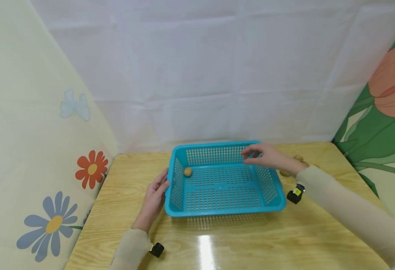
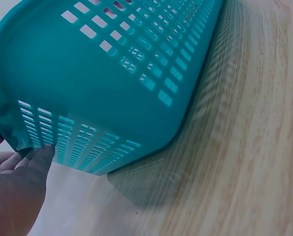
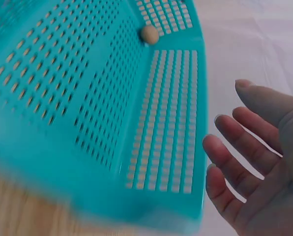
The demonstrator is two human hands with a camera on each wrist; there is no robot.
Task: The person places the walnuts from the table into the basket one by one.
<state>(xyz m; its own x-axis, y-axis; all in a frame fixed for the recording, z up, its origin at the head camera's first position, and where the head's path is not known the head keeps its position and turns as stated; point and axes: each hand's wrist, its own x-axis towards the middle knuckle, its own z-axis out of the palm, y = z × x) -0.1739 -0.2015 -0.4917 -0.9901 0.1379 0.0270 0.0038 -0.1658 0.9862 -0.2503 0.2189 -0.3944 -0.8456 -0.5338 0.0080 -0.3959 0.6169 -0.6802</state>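
A blue-green plastic basket [image 1: 222, 212] with slotted walls stands on the wooden table. Inside it, by the left wall, lies one small round tan thing [image 1: 188, 172] that looks like a walnut; the right wrist view shows this round thing [image 3: 149, 34] in the far corner. My left hand [image 1: 154, 197] holds the basket's left rim, its thumb at the rim and its fingers [image 2: 41, 156] against the outer wall. Over the basket's back right corner hovers my right hand [image 1: 263, 155]. Its fingers are loosely bent, apart from one another, with nothing between them.
Several similar brown round things [image 1: 298, 158] lie on the table right of the basket, partly hidden by my right forearm. A white cloth [image 1: 183, 75] hangs behind the table [image 1: 251, 243]. Flower-printed panels [image 1: 386, 131] flank both sides.
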